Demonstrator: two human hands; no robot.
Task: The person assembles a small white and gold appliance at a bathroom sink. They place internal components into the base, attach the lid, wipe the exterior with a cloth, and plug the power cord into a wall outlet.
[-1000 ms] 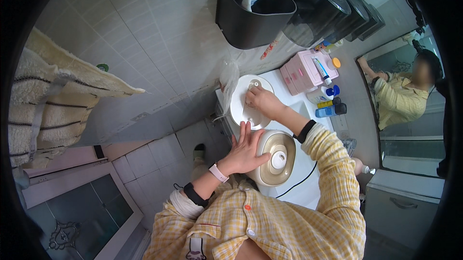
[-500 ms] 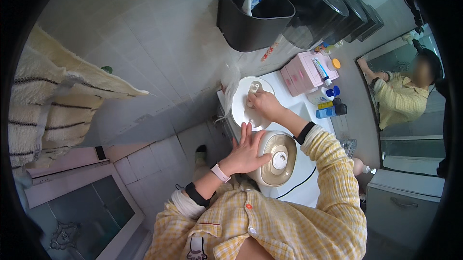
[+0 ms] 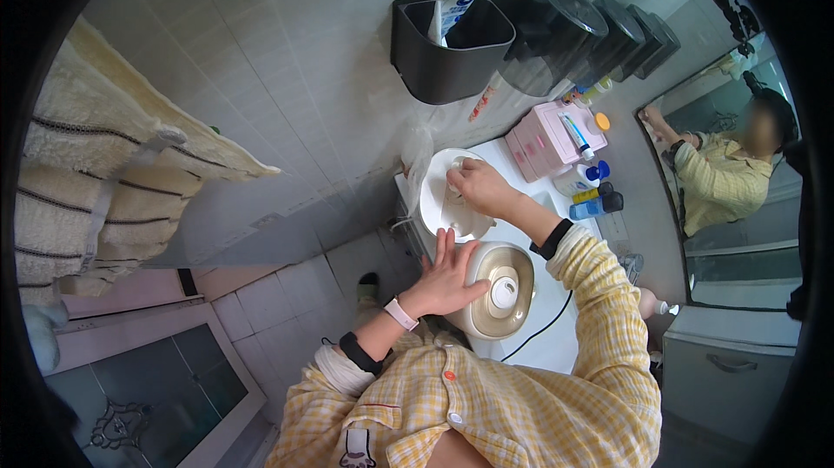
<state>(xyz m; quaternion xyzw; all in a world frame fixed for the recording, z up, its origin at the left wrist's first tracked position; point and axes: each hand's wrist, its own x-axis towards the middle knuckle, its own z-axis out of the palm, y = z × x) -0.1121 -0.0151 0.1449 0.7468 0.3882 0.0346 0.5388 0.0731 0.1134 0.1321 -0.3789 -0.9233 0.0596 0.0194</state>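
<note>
My right hand (image 3: 482,186) reaches into a shallow white oval basin (image 3: 440,219), fingers pinched together over a pale raised fitting inside it. Those fingers mostly hide what they grip. Just nearer to me stands a rounded white appliance (image 3: 476,319) with a gold-toned top and a white round cap (image 3: 503,293), possibly a humidifier tank. My left hand (image 3: 443,284) lies spread against its left side, thumb along the top edge and fingertips reaching the basin's near rim. Both pieces rest on a white counter (image 3: 547,333).
A pink drawer box (image 3: 543,142) with a tube on top stands at the counter's back right, beside several small bottles (image 3: 598,201). A dark cable (image 3: 539,342) runs from the appliance. Above hang a black holder (image 3: 452,56) and dark cups. A mirror (image 3: 725,173) is at right.
The view has shifted slightly. My right hand now covers the white knob that showed beyond its fingers before. My left hand keeps its place against the appliance.
</note>
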